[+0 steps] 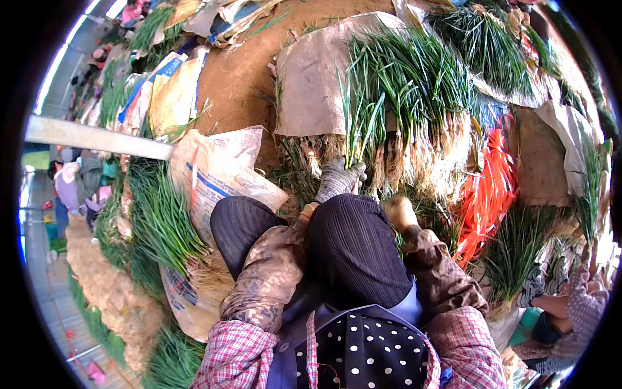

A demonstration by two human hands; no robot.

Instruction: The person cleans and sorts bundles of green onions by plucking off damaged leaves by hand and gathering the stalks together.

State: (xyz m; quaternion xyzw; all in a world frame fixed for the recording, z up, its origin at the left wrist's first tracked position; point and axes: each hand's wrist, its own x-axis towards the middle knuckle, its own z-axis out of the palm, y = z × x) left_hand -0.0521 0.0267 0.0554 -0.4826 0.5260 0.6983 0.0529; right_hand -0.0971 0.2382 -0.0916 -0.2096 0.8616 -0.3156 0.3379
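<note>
My left hand (340,178), in a grey striped glove, is closed around the lower stems of a few green onions (355,126) that stand upright above it. Just to their right lies a large pile of green onions (414,78), leaves pointing away from me and pale stringy roots toward me. My right hand (402,212) is low beside my right knee, near the roots. Its fingers are mostly hidden, so I cannot make out whether it holds anything. A brown sheet (311,84) lies under the pile.
Red plastic strips (486,188) lie to the right of the pile. On the left are a printed sack (220,172), more green onions (162,214) and a pale pole (97,139). Another person (564,318) sits at the lower right; several people are in the left background.
</note>
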